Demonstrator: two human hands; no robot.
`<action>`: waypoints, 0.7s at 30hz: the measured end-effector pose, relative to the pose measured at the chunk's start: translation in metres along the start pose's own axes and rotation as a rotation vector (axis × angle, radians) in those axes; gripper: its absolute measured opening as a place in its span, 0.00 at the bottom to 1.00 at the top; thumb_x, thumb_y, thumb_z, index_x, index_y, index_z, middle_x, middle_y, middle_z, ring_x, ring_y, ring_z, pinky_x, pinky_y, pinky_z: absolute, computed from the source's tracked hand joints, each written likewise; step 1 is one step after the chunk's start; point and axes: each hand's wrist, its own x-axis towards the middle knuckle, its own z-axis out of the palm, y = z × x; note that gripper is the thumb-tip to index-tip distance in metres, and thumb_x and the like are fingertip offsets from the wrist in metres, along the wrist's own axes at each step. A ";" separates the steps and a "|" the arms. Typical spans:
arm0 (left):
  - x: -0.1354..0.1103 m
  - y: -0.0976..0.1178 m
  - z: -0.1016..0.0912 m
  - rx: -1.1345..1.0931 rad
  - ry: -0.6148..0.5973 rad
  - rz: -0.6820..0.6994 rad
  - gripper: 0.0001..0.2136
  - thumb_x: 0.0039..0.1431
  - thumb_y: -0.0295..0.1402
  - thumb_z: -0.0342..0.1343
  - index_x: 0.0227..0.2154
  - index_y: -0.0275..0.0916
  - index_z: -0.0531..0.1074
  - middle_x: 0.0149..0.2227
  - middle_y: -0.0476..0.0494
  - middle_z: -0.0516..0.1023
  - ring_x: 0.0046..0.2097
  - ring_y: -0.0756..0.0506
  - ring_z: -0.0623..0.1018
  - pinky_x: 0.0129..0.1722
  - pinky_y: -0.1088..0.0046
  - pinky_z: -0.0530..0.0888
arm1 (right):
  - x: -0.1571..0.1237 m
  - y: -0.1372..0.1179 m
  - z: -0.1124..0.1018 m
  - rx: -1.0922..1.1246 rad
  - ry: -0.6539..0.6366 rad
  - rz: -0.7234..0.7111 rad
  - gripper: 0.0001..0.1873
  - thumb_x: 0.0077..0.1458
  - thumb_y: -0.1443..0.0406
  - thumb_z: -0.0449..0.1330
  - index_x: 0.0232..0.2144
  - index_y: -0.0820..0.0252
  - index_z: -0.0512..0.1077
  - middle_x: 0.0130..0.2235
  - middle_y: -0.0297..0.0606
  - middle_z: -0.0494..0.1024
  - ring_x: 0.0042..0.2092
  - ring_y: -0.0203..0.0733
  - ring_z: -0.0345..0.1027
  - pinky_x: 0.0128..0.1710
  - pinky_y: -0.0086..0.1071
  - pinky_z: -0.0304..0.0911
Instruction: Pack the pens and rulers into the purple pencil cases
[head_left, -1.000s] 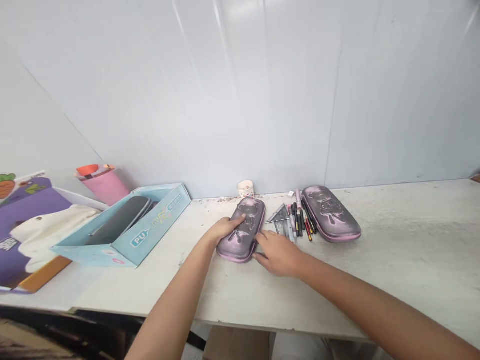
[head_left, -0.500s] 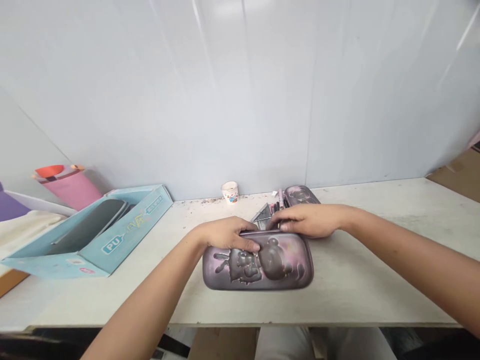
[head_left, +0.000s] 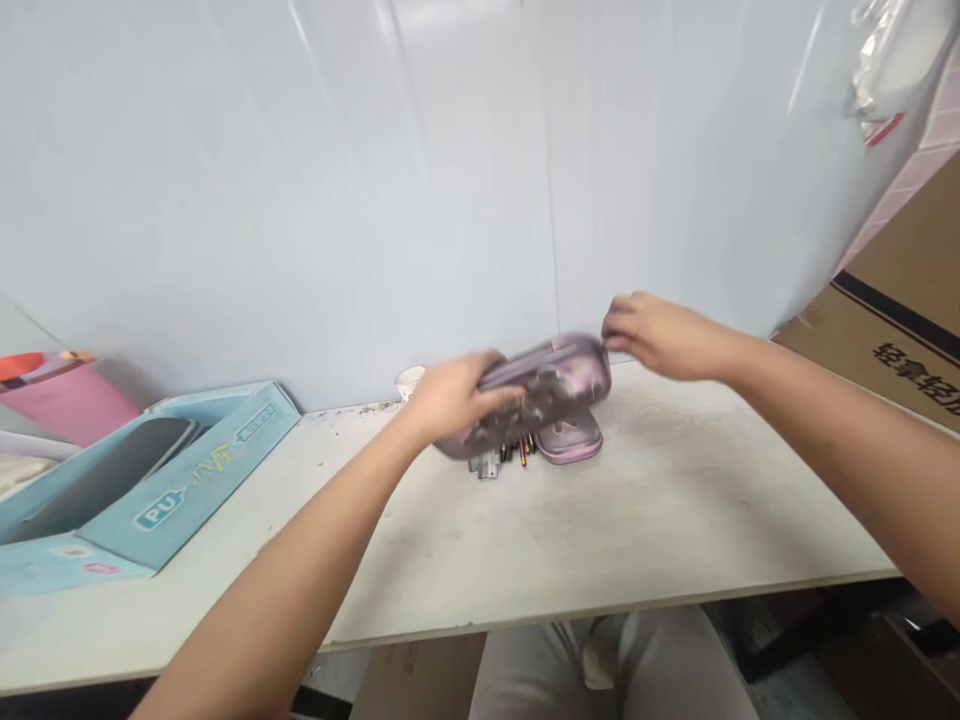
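Up off the tabletop (head_left: 637, 500) comes the pink embossed pencil case (head_left: 551, 380), tilted and blurred above the pens (head_left: 517, 450) and a second pink case (head_left: 570, 440), left hand (head_left: 457, 395) clamped on one end, right hand (head_left: 664, 335) at the other, contact too blurred to tell, and support at both ends is what keeps it steady.

Bright, flat indoor light, no visible source, prob. diffuse from above. Pale wall (head_left: 300, 180) evenly lit w/ a soft sheen, small hard glints on the crinkled sheet (head_left: 874, 70) top right. Shadows v. faint on the table (head_left: 637, 510). Heavy motion blur on the left hand (head_left: 457, 395), right hand (head_left: 664, 335) and pencil case (head_left: 544, 385) — detail smeared. Wide-angle warp at the edges — table edge slopes, cardboard box (head_left: 900, 300) stretched.
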 end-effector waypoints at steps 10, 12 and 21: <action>0.052 0.057 0.030 -1.185 0.607 -0.060 0.24 0.52 0.55 0.47 0.37 0.38 0.69 0.33 0.45 0.76 0.36 0.49 0.75 0.35 0.74 0.71 | -0.029 -0.016 0.037 1.125 0.254 0.313 0.17 0.47 0.51 0.59 0.24 0.60 0.64 0.27 0.30 0.67 0.31 0.33 0.62 0.40 0.36 0.62; 0.061 0.069 0.039 -1.412 0.699 -0.168 0.26 0.55 0.56 0.41 0.40 0.39 0.68 0.37 0.44 0.76 0.39 0.49 0.76 0.37 0.74 0.73 | -0.034 -0.031 0.059 1.170 0.265 0.349 0.17 0.48 0.51 0.58 0.24 0.60 0.64 0.25 0.29 0.65 0.30 0.33 0.62 0.38 0.34 0.62; 0.061 0.091 0.098 -1.885 0.334 -0.760 0.23 0.63 0.46 0.32 0.46 0.39 0.67 0.41 0.44 0.76 0.41 0.48 0.77 0.36 0.72 0.76 | -0.072 -0.025 0.117 0.717 0.316 0.382 0.12 0.53 0.57 0.52 0.32 0.59 0.68 0.40 0.42 0.72 0.44 0.44 0.64 0.48 0.41 0.59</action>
